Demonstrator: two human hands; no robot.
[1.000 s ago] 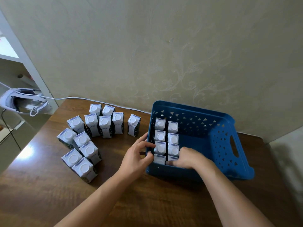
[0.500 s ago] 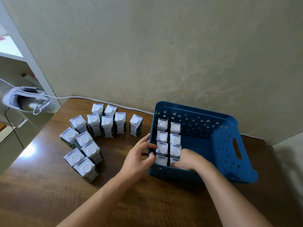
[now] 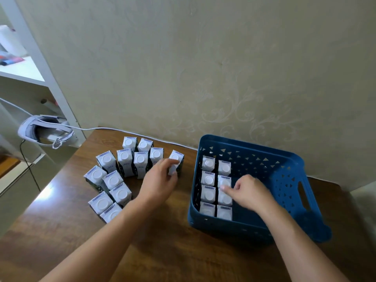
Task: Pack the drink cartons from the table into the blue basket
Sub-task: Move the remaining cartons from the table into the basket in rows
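Observation:
The blue basket (image 3: 284, 176) stands on the right of the brown table. Several white-capped drink cartons (image 3: 208, 179) stand upright in two columns along its left wall. Several more cartons (image 3: 124, 159) stand in a cluster on the table to the left. My left hand (image 3: 158, 182) reaches to the cluster's rightmost carton (image 3: 176, 160), with thumb and fingers closed around its sides; that carton still stands on the table. My right hand (image 3: 248, 192) hovers inside the basket over the right column, holding nothing, fingers loosely curled, index tip near a cap.
A white headset (image 3: 42, 130) lies on a low shelf at the left, beside a white shelf unit (image 3: 50, 78). A white cable (image 3: 126, 131) runs along the wall behind the cartons. The basket's right half holds no cartons.
My left hand left the basket's near-left corner and moved up-left to the rightmost table carton. My right hand lifted off the front cartons and moved slightly deeper into the basket.

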